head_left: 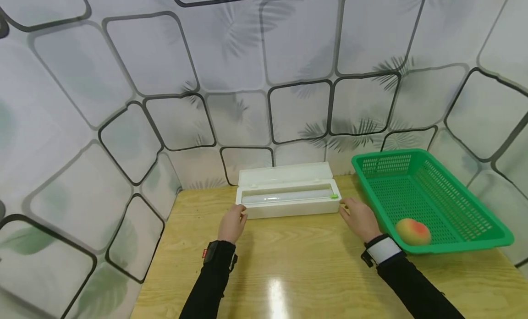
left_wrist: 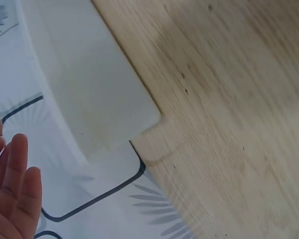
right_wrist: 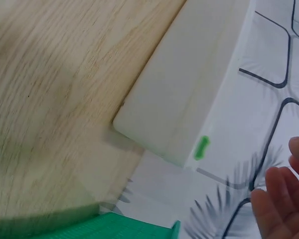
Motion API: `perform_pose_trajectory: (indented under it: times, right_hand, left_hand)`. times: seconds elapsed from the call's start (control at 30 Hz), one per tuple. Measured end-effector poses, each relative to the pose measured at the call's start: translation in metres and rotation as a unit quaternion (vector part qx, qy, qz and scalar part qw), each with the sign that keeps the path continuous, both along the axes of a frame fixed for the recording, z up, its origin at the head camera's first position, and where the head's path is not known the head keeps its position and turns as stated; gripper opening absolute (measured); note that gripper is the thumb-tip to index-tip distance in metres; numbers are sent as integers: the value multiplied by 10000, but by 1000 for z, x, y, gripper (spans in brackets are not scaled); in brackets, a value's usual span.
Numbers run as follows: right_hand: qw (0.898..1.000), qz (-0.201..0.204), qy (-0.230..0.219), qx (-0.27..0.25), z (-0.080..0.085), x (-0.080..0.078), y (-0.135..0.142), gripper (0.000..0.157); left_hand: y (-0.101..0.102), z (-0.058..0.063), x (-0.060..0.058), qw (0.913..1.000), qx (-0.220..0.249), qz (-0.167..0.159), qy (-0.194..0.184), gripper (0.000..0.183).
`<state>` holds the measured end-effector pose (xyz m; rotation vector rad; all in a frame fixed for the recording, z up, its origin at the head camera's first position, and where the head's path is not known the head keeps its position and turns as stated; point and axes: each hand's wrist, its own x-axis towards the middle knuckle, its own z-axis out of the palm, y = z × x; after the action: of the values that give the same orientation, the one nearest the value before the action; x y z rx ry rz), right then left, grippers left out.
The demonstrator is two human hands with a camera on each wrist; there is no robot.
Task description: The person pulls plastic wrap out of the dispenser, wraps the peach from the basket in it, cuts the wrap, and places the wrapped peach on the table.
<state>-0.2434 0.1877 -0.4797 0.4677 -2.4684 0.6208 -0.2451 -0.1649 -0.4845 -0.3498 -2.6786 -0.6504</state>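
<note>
A long white box (head_left: 293, 210), which looks like a cling film dispenser, stands on the table by the wall with its lid (head_left: 284, 174) raised. Inside lies a pale, shiny roll (head_left: 286, 196), and a small green slider (head_left: 334, 196) sits at the right end. My left hand (head_left: 232, 223) is at the box's front left corner, fingers loosely bent and holding nothing in the left wrist view. At the right end is my right hand (head_left: 360, 218), its fingers relaxed; the right wrist view shows them apart from the box (right_wrist: 164, 84).
To the right stands a green plastic basket (head_left: 449, 248) with a peach (head_left: 413, 232) in its near left corner. The wooden table (head_left: 288, 264) meets a wall covering (head_left: 235, 117) with dark rounded outlines and leaf prints at the back and left.
</note>
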Motion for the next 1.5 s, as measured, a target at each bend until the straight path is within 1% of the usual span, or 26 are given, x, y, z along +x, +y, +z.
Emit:
perform_pose_trajectory:
  times: [0.07,0.13,0.17,0.23,0.27,0.3,0.33,0.37,0.4,0.43,0.5,0.53,0.57,0.6,0.63,0.7,0.77,0.83,0.9,0.93,1.0,1.17,1.3,1.37,1.47,1.5]
  right_hand:
    - [9999,0,-137,7,-2,-9,0,13]
    - [9997,10,-252,-22,-3,-18,0,11]
    - [9996,14,-297,-17,-4,-22,-1,11]
    - [9990,-3,-443,-18,-6,-30,-2,11]
    - [9987,10,-509,-21,-6,-34,-2,10]
    - [9983,29,-580,-46,-6,-37,-3,10]
    - [9978,46,-664,-50,-6,-39,-3,10]
    - [9973,67,-730,-44,-6,-42,-3,9]
    - [9967,72,-805,-60,-7,-45,-4,9]
    - [9961,65,-879,-72,-7,-48,-3,9]
    - [9947,39,-1027,-71,-10,-52,-3,9]
    - [9940,10,-1093,-62,-11,-54,-2,9]
    - [9935,-13,-1139,-50,-13,-56,-2,9]
    - [9928,-44,-1193,-40,-15,-57,-1,9]
    - [9925,-60,-1224,-15,-17,-59,-1,9]
    - [9920,-81,-1259,32,-22,-60,0,9]
    - [9921,-106,-1249,34,-26,-62,0,9]
    - [9924,-125,-1226,3,-29,-62,1,9]
    - [9925,-149,-1210,-45,-32,-63,2,9]
    - [9926,-159,-1199,-48,-33,-63,3,8]
    - [9926,-178,-1201,-89,-35,-64,5,8]
    - [9918,-186,-1249,-185,-33,-66,4,7]
    - [9927,-186,-1185,-100,-29,-68,1,6]
    - [9940,-143,-1079,38,-27,-69,-2,6]
    - [9948,-48,-979,273,-25,-73,-8,6]
    - [9944,-28,-975,411,-25,-74,-11,7]
  left_hand:
    - [-2,-2,-12,10000,-38,-14,-4,14]
    - [-6,-9,-26,9998,-100,30,-157,17]
    - [-11,-23,-38,9999,-156,-1,-73,19]
    - [-17,-36,-55,9992,-167,90,-361,22]
    - [-21,-46,-65,9984,-208,87,-528,26]
    - [-22,-52,-73,9967,-277,152,-746,28]
    - [-23,-53,-76,9961,-342,102,-807,30]
    - [-26,-61,-84,9959,-435,114,-788,32]
    - [-23,-52,-82,9935,-513,122,-1006,34]
    - [-24,-58,-89,9925,-591,105,-1061,37]
    - [-27,-74,-103,9924,-955,61,-779,42]
    - [-27,-81,-110,9919,-1024,23,-751,45]
    - [-29,-94,-122,9905,-1073,60,-855,49]
    - [-28,-97,-127,9890,-1088,32,-1004,52]
    - [-28,-106,-135,9874,-1144,101,-1090,54]
    - [-24,-104,-136,9848,-1347,107,-1093,52]
    - [-17,-84,-126,9824,-1372,135,-1264,45]
    - [-9,-60,-109,9837,-1426,134,-1084,31]
    - [-4,-42,-95,9868,-1363,85,-875,16]
    - [-1,-28,-86,9871,-1255,102,-986,12]
    - [2,-18,-79,9892,-1171,70,-873,7]
    - [2,-10,-75,9904,-861,213,-1062,14]
    - [2,-11,-80,9928,-626,337,-968,13]
    - [4,-10,-81,9926,-479,446,-1024,12]
    - [5,-17,-88,9913,-173,633,-1138,14]
    - [5,-19,-89,9921,-118,619,-1084,15]
